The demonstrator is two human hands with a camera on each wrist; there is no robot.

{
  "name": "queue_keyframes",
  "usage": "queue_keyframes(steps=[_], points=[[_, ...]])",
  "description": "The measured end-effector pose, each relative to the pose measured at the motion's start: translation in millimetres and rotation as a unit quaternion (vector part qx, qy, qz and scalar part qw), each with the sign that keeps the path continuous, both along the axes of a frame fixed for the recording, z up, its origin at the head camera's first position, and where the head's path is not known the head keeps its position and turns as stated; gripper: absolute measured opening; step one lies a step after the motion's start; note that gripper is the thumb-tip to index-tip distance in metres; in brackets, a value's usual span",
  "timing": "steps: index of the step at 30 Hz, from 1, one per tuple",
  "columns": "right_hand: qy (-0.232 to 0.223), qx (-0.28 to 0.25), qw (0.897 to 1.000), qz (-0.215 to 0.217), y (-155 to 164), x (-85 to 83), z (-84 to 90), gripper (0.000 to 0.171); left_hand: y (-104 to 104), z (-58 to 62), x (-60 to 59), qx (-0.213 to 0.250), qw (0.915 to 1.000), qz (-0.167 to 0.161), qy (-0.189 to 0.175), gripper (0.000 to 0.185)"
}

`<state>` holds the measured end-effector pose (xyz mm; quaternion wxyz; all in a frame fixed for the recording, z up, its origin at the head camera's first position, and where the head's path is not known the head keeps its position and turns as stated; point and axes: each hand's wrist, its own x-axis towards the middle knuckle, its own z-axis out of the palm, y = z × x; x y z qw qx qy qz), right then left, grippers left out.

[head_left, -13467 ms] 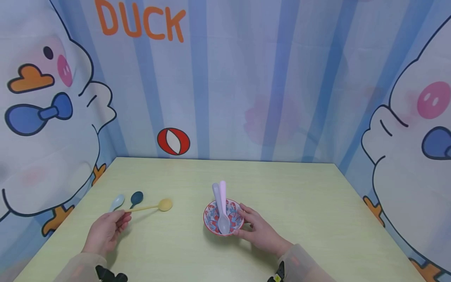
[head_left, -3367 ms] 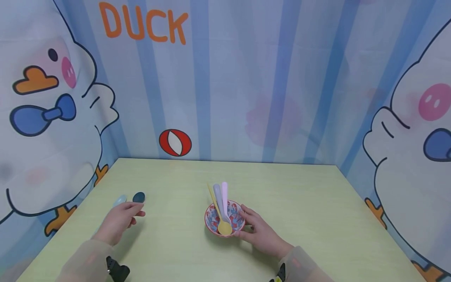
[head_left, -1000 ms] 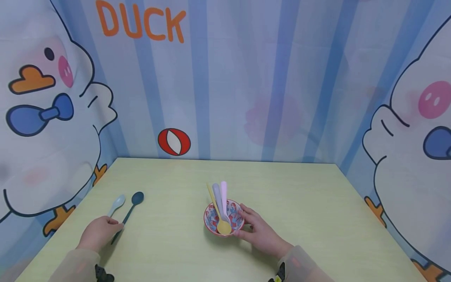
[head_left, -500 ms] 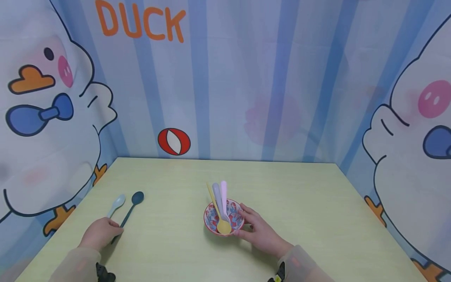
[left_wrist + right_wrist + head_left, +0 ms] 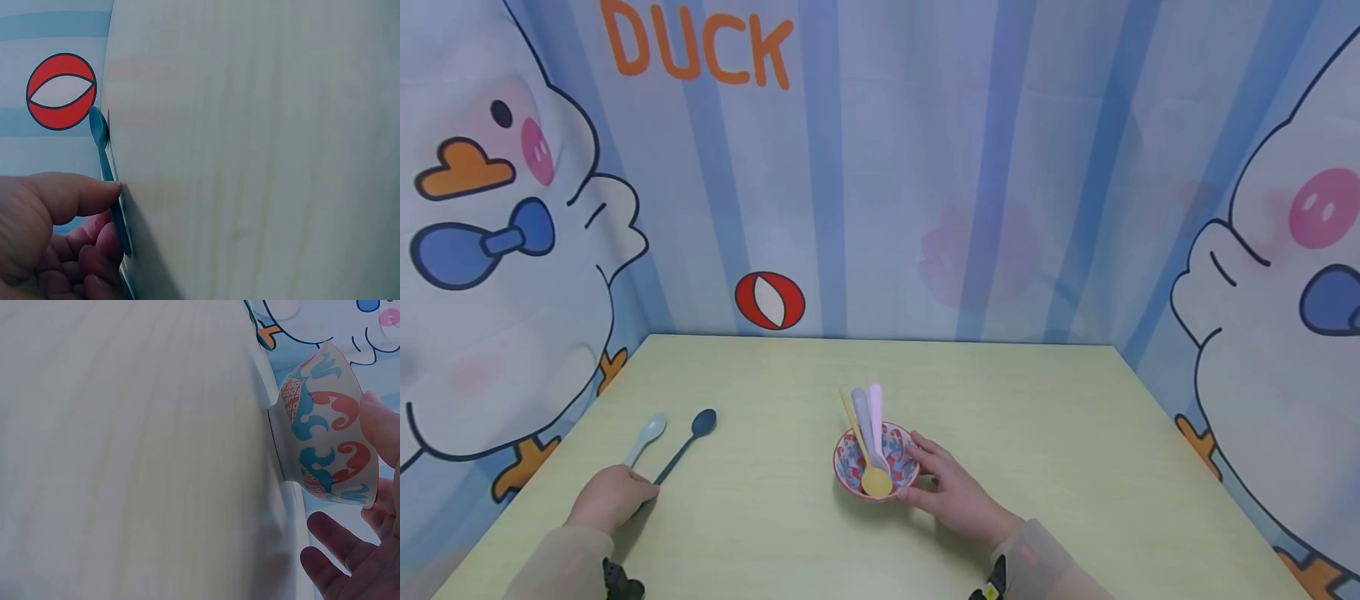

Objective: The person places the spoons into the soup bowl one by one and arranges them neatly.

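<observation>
At the left of the table in the head view, my left hand (image 5: 610,497) pinches the handle of a dark teal spoon (image 5: 703,422), its bowl end pointing away. The left wrist view shows thumb and fingers around the handle of this spoon (image 5: 99,128), close over the table. Beside it lies a pale blue spoon (image 5: 652,428), its handle end hidden by the hand. My right hand (image 5: 958,496) grips the right side of a red-and-blue patterned bowl (image 5: 848,462) standing upright. Inside lean a yellow spoon (image 5: 877,483), a lavender spoon (image 5: 861,408) and a pink spoon (image 5: 876,404).
The pale wooden table (image 5: 1030,417) ends at a blue striped curtain (image 5: 902,167) with duck prints. Wide table surface lies between the left hand and the bowl, and to the bowl's right.
Earlier, the left hand held the yellow spoon, which now sits in the bowl. Since then it has taken the teal spoon's handle, and that spoon's head has just swung right. The right hand stays put.
</observation>
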<state>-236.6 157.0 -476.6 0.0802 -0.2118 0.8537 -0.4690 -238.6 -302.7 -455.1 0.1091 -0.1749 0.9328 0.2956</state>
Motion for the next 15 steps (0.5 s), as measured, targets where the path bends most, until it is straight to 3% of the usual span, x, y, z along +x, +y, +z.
queue_keyframes(steps=[15], points=[[-0.003,-0.002,1.000,-0.003,-0.3,-0.4,0.5,0.073,-1.9,2.1,-1.8,0.005,1.0000,0.000,0.005,0.026]])
